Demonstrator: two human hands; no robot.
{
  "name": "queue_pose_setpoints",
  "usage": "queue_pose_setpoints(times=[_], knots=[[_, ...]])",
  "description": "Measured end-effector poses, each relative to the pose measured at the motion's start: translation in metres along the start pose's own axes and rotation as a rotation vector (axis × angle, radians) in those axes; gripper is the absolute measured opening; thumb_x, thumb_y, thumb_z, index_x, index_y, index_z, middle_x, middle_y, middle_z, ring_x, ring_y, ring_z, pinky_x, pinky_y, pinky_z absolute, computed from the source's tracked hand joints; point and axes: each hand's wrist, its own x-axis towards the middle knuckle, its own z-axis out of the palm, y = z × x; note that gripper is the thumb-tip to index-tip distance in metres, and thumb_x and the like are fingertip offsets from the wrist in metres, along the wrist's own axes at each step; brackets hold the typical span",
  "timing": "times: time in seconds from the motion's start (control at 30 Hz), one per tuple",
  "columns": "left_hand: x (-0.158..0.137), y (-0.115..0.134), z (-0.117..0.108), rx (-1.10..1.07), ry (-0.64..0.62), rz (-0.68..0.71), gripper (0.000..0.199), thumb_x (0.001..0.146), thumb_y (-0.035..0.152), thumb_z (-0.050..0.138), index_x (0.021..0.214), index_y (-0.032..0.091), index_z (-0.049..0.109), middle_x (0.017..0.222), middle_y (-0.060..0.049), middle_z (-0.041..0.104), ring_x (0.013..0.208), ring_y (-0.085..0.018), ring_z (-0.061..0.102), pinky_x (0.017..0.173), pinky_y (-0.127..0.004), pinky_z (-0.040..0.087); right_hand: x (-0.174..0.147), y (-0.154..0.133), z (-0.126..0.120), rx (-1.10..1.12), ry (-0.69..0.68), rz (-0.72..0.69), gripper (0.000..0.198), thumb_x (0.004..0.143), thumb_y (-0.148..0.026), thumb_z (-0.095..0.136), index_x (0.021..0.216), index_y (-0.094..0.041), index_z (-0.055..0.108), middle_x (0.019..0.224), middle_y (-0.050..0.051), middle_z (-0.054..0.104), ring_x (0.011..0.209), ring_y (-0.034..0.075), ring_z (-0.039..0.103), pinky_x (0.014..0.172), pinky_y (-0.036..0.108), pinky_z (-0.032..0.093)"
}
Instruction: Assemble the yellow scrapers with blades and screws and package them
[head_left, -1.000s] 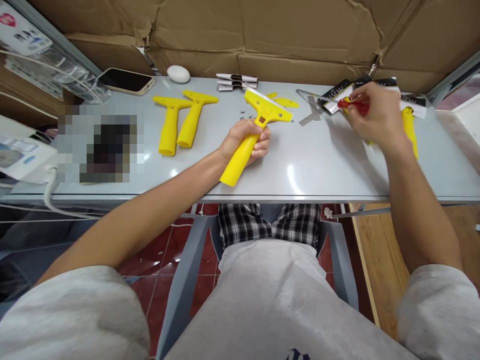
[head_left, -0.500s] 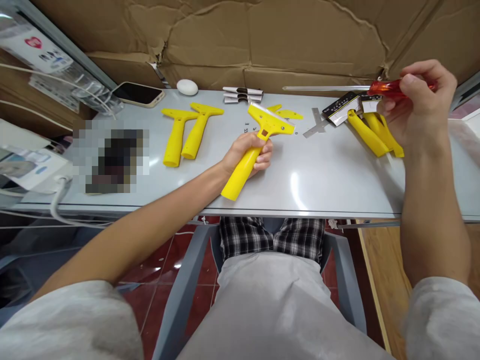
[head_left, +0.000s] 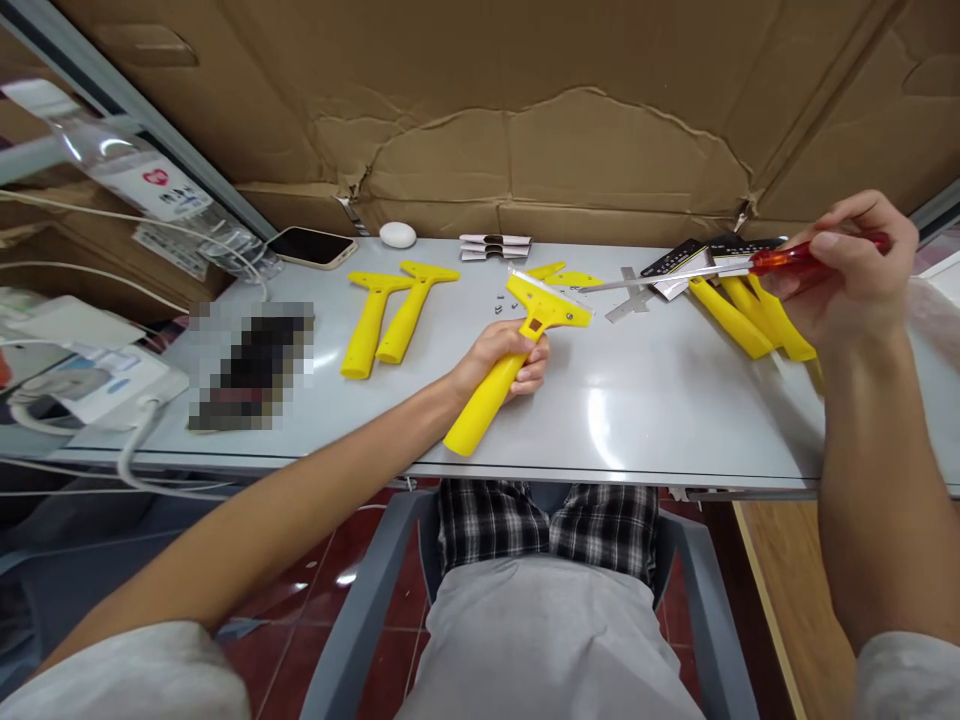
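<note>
My left hand [head_left: 510, 358] is wrapped round the handle of a yellow scraper [head_left: 486, 405], whose wide head with a metal blade edge points up and right. A screw shows at the head's right end. In my right hand [head_left: 855, 265] is a screwdriver [head_left: 787, 258] with a red clear handle. Its long shaft points left, the tip near the right side of the scraper head; whether they touch I cannot tell. Small screws [head_left: 499, 308] lie left of the head. Behind it rest loose yellow scraper parts [head_left: 571, 280] and thin metal blades [head_left: 630, 297].
Two yellow scraper handles [head_left: 365, 335] lie left of centre. More yellow handles [head_left: 739, 318] and black-and-white packets [head_left: 679, 268] sit at the right. At the back are a phone [head_left: 313, 247], a white oval object [head_left: 397, 235] and a blade stack [head_left: 495, 248]. A bottle [head_left: 161, 185] and cables stand left.
The screwdriver has come down, its tip now close to the scraper head. My left hand still holds the scraper. The whole view has shifted, with the table lower in the picture.
</note>
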Motion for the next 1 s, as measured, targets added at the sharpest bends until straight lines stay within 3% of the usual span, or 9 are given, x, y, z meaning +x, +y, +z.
queue_pose_setpoints(times=[0.13,0.3,0.6,0.87,1.0], knots=[[0.0,0.001,0.001,-0.02,0.016,-0.014,0.029,0.068,0.021,0.084,0.078,0.021,0.057,0.069,0.001,0.061,0.047,-0.008,0.046,0.039,-0.017,0.036,-0.002,-0.001,0.003,0.0,-0.036,-0.011,0.07,0.04,-0.062,0.1,0.07,-0.026,0.048,0.06,0.005,0.061,0.044,0.016,0.043,0.05,0.036,0.029],[0.0,0.001,0.0,-0.067,0.056,-0.06,0.031,0.072,0.017,0.08,0.082,0.024,0.052,0.071,0.001,0.061,0.047,-0.01,0.049,0.04,-0.018,0.035,-0.004,0.0,0.002,0.01,-0.068,-0.013,0.068,0.04,-0.058,0.103,0.072,-0.027,0.052,0.065,0.007,0.065,0.046,0.019,0.049,0.05,0.037,0.032],[0.004,-0.003,-0.008,-0.056,0.007,-0.03,0.032,0.072,0.02,0.086,0.082,0.022,0.056,0.072,0.0,0.064,0.049,-0.009,0.052,0.041,-0.019,0.036,-0.002,0.003,0.002,-0.014,-0.095,-0.041,0.08,0.039,-0.07,0.105,0.075,-0.027,0.048,0.067,0.007,0.064,0.048,0.019,0.051,0.05,0.042,0.039],[0.002,-0.005,-0.015,-0.051,0.009,-0.048,0.025,0.08,0.015,0.082,0.087,0.021,0.058,0.076,0.0,0.067,0.052,-0.011,0.059,0.044,-0.02,0.042,-0.005,-0.005,0.006,-0.094,-0.078,-0.086,0.106,0.021,-0.097,0.105,0.071,-0.025,0.046,0.066,0.005,0.06,0.052,0.018,0.052,0.055,0.044,0.045],[0.002,-0.004,-0.01,-0.106,0.078,-0.075,0.031,0.081,0.011,0.082,0.089,0.023,0.055,0.075,0.002,0.065,0.051,-0.011,0.06,0.044,-0.019,0.04,-0.013,-0.02,0.006,-0.145,-0.068,-0.168,0.102,0.023,-0.1,0.106,0.07,-0.027,0.052,0.064,0.004,0.053,0.06,0.023,0.063,0.058,0.048,0.05]])
